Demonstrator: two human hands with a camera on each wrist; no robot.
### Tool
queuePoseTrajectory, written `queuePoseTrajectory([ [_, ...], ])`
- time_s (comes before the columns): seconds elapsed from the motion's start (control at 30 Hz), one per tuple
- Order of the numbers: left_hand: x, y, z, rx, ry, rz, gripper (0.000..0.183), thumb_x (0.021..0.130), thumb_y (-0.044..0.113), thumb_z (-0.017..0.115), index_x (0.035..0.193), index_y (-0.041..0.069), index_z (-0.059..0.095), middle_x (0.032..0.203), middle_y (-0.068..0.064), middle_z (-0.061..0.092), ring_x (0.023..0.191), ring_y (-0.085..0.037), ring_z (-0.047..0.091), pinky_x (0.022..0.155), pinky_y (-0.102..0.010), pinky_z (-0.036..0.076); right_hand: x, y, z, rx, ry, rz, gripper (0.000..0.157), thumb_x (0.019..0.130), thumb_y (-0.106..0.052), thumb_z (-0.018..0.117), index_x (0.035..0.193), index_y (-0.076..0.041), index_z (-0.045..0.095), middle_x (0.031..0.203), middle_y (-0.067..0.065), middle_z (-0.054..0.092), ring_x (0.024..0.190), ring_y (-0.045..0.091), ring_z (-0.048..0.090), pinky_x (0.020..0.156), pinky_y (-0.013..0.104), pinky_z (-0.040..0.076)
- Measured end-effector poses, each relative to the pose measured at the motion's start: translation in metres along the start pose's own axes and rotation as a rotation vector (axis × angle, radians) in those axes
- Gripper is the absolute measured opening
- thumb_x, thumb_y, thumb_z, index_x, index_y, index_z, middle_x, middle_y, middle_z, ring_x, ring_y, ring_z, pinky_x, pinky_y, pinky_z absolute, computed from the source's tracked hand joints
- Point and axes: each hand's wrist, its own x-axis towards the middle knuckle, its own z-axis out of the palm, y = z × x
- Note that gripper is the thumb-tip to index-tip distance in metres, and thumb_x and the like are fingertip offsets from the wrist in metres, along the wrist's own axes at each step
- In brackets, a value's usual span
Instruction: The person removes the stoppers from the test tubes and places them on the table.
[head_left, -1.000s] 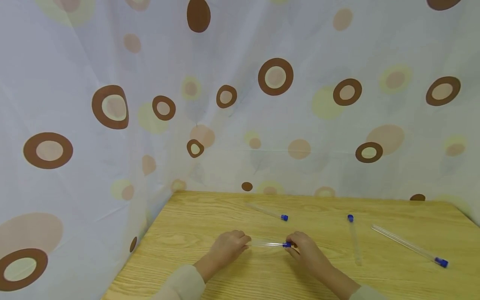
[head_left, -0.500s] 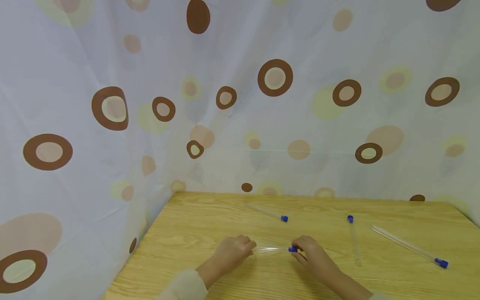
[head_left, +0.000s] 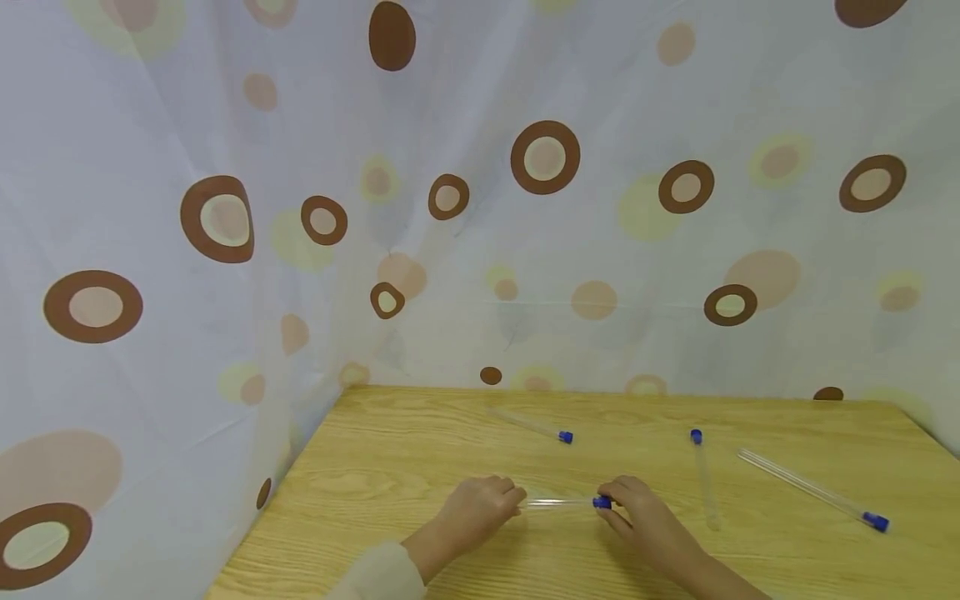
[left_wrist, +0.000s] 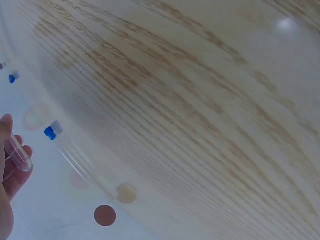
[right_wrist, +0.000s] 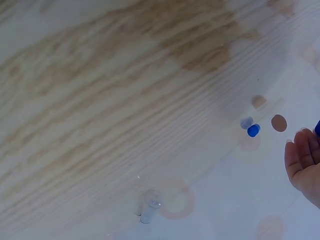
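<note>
A clear test tube [head_left: 558,502] with a blue cap [head_left: 602,502] lies level between both hands in the head view. My left hand [head_left: 483,510] grips its rounded end; in the left wrist view that end of the tube [left_wrist: 18,155] pokes out past the fingers. At the other end my right hand [head_left: 647,521] pinches the blue cap between thumb and fingers. The right wrist view has the right hand [right_wrist: 306,162] at its right edge, with only a sliver of blue cap beside the fingertips.
Three more blue-capped clear tubes lie on the wooden table [head_left: 360,517]: one tube behind the hands [head_left: 528,423], one tube right of them [head_left: 705,483], another tube farther right [head_left: 810,487]. A dotted curtain [head_left: 450,333] hangs along the table's back and left.
Both hands have shifted right and slightly nearer the person, carrying the tube along. The grip on the tube and cap stays much the same. The head view has turned slightly.
</note>
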Motion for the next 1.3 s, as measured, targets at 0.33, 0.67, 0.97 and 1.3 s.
queuePoseTrajectory([
  [0.33,0.011,0.008,-0.003,0.015,-0.062,-0.001,0.012,0.079,0.027,0.071,0.087,0.018,0.067,0.079,0.010,0.066,0.068,0.000,0.061,0.058,-0.003,0.045,-0.009,0.012,0.000,-0.035,0.043,-0.088,0.011,0.077,-0.002,0.070,0.087,-0.003,0.065,0.082,-0.005,0.058,0.071,0.006,0.052,0.059,0.017,0.049],
  [0.67,0.016,0.013,0.003,0.001,-0.046,-0.002,0.012,0.079,0.027,0.070,0.086,0.018,0.066,0.077,0.010,0.065,0.066,0.000,0.059,0.055,-0.004,0.044,-0.014,0.023,0.003,-0.140,0.137,-0.211,0.021,0.069,0.003,0.075,0.088,0.002,0.067,0.082,0.000,0.058,0.071,0.013,0.055,0.057,0.015,0.049],
  [0.97,0.026,0.016,0.004,-0.024,-0.052,-0.006,0.011,0.081,0.026,0.069,0.087,0.017,0.066,0.080,0.009,0.067,0.068,0.000,0.061,0.059,-0.004,0.045,-0.015,0.031,-0.003,-0.210,0.180,-0.295,0.014,0.075,-0.005,0.072,0.085,0.002,0.066,0.078,-0.002,0.055,0.069,0.011,0.051,0.056,0.015,0.047],
  [1.3,0.031,0.021,0.002,0.025,-0.049,-0.004,0.012,0.081,0.031,0.069,0.085,0.020,0.066,0.077,0.012,0.065,0.065,0.001,0.058,0.055,-0.004,0.043,-0.020,0.033,-0.007,-0.180,0.185,-0.266,0.007,0.081,-0.010,0.066,0.082,-0.003,0.064,0.077,-0.007,0.054,0.070,0.009,0.050,0.056,0.016,0.047],
])
